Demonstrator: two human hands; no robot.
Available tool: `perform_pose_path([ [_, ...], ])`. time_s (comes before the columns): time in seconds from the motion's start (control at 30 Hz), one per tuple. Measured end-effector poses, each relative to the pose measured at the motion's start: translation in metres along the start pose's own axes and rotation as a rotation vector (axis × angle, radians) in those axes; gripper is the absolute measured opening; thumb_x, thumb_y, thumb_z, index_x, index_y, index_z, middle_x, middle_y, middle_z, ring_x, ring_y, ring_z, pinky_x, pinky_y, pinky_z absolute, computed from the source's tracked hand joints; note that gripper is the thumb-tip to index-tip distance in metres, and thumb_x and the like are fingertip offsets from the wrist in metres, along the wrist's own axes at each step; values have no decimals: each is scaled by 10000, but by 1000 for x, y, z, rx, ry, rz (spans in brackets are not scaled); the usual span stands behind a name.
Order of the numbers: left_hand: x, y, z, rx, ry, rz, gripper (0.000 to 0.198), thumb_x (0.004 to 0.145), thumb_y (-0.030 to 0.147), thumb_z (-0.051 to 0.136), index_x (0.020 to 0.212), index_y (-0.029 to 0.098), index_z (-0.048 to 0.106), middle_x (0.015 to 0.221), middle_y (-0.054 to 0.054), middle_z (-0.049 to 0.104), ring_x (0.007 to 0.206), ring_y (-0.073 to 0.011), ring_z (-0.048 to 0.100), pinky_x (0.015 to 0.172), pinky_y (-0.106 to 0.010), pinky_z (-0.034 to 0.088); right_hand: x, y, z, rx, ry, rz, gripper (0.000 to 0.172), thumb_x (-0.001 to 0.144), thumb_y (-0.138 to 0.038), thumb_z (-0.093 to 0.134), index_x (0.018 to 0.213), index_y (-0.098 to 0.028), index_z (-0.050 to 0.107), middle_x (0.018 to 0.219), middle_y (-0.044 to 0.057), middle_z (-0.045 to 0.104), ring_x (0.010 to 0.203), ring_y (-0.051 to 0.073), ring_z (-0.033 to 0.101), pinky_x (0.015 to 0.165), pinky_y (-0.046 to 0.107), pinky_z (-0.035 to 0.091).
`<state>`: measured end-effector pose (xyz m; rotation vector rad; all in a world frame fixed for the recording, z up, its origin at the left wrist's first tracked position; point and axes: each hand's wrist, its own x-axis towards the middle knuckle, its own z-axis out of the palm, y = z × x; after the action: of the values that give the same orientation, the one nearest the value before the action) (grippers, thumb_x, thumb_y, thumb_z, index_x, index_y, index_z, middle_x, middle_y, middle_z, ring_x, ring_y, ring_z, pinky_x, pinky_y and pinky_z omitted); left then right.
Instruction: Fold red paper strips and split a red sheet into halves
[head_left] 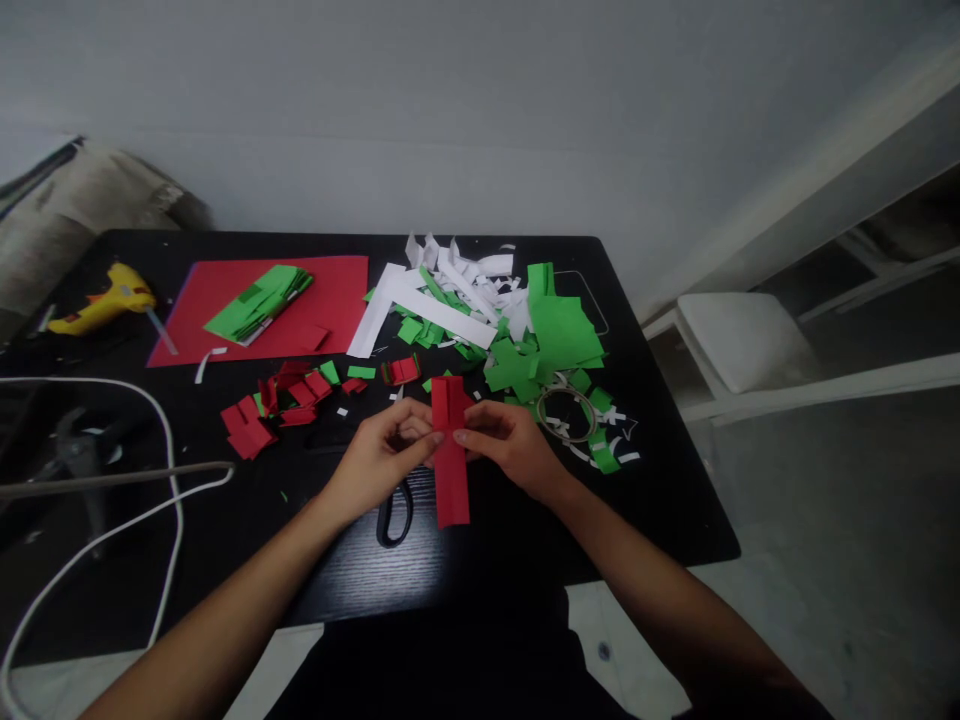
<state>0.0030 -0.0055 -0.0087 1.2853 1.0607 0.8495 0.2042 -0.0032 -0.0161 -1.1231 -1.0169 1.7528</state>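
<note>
Red paper strip [451,485] looks plain.

Place: paper-craft corner in an indoor room; home or workshop, cannot tell
Surface: black wood-grain surface [517,545] along a plain grey wall [450,120]
Paper: flat red rectangular sheet [341,295], loose white paper strips [442,310], cut green paper pieces [566,335], long red folded paper strip [451,490]
Tools: yellow plastic glue gun [109,302], scissors with black looped handle [382,520]
Wiring: thin white cable [180,515] at left
Furnishing: white flat-topped piece, perhaps a seat [742,340], at right
Floor: smooth grey floor [810,510]
</note>
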Motion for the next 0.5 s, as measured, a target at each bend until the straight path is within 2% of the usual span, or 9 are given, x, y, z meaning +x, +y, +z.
perform_pose_path([
  [0.23, 0, -2, 2, -19, 20, 115, 112, 911, 279, 726, 959, 182, 694, 755, 14, 696, 654, -103, 639, 643, -204, 523, 2, 4, 0, 23, 51, -55, 337, 622, -339, 952, 837, -210, 726, 735, -30, 747, 688, 152, 723, 630, 268, 645],
  [0.33, 0, 0, 0, 22, 28, 165, 67, 921, 248, 693, 920, 191, 729, 740, 5, 710, 646, -112, 647, 622, -202, 513, 0, 2, 1, -2, 37, -121, 248, 676, -361, 917, 796, -216, 755, 775, -8, 772, 730, 169, 741, 675, 291, 653],
  [0.5, -1, 5, -4, 114, 5, 227, 156, 945, 233, 636, 879, 193, 771, 866, -51, 770, 784, -164, 711, 699, -244, 540, -6, -5, -1, -45, 17, -150, 79, 769, -279, 808, 825, -224, 816, 871, 20, 813, 808, 184, 762, 764, 317, 651],
])
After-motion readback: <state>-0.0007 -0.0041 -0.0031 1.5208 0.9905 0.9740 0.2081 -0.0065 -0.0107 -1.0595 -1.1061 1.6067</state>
